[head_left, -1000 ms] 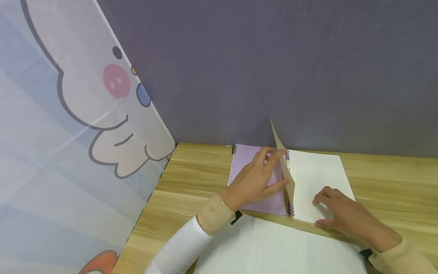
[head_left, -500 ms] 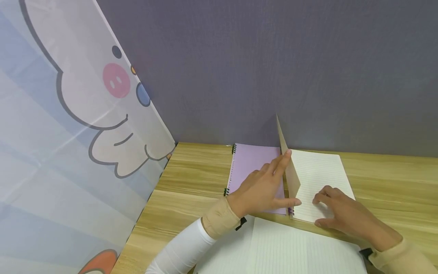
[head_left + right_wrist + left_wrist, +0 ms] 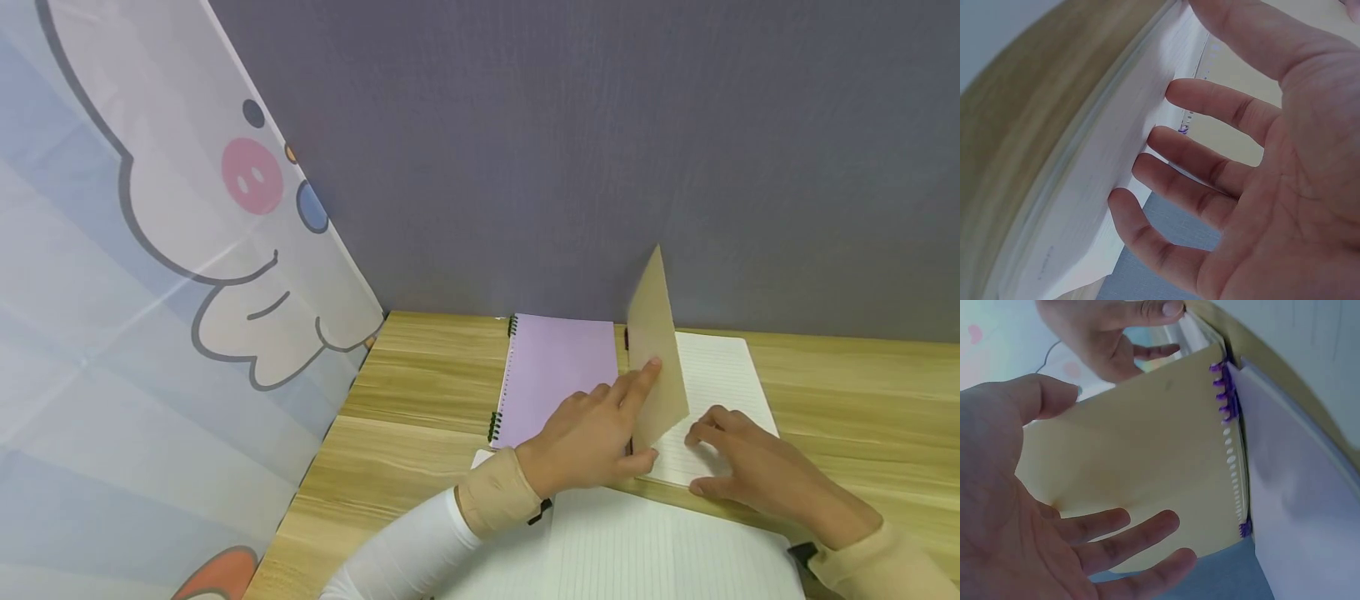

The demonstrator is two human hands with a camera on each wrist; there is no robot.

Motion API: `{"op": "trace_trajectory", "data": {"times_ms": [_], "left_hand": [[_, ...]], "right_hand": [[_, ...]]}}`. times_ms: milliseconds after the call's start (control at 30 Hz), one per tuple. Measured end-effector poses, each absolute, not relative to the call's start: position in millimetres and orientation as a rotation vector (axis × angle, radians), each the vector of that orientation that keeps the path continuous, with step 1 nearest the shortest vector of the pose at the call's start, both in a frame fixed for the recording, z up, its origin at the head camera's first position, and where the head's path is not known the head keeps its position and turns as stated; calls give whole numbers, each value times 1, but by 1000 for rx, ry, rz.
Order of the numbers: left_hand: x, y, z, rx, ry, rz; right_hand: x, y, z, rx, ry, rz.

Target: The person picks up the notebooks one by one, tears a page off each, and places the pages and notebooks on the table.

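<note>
A notebook with a tan cover (image 3: 654,333) and purple binding rings (image 3: 1225,394) lies open on the wooden table, its cover standing nearly upright. My left hand (image 3: 588,433) is at the left face of that cover, fingers extended against it and the thumb near its lower edge. To the right, on the lined page (image 3: 723,379), my right hand (image 3: 761,462) rests its fingertips with the fingers slightly bent. In the right wrist view those fingertips touch the white page (image 3: 1110,144). Just left lies a lilac notebook (image 3: 558,367) with green rings.
A larger lined notebook (image 3: 637,542) lies spread open at the front of the table (image 3: 397,392). Behind the table rises a grey panel (image 3: 480,167). A cartoon-printed cloth (image 3: 172,350) hangs on the left.
My left hand has moved to the right and slightly toward the front, swinging the tan cover over from leaning left to leaning right, above the page. My right hand has stayed in place.
</note>
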State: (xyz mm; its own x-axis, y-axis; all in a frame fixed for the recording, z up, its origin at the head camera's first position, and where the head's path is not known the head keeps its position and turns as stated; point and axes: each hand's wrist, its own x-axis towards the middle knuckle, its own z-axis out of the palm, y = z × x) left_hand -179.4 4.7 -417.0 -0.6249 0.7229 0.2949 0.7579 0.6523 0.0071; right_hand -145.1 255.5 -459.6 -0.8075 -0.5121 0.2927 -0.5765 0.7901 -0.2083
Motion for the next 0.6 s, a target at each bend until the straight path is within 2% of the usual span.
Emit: {"op": "trace_trajectory", "data": {"times_ms": [600], "left_hand": [[-174, 10, -434, -1234, -2641, -38]], "right_hand": [[-151, 264, -457, 838, -2843, 556]]}}
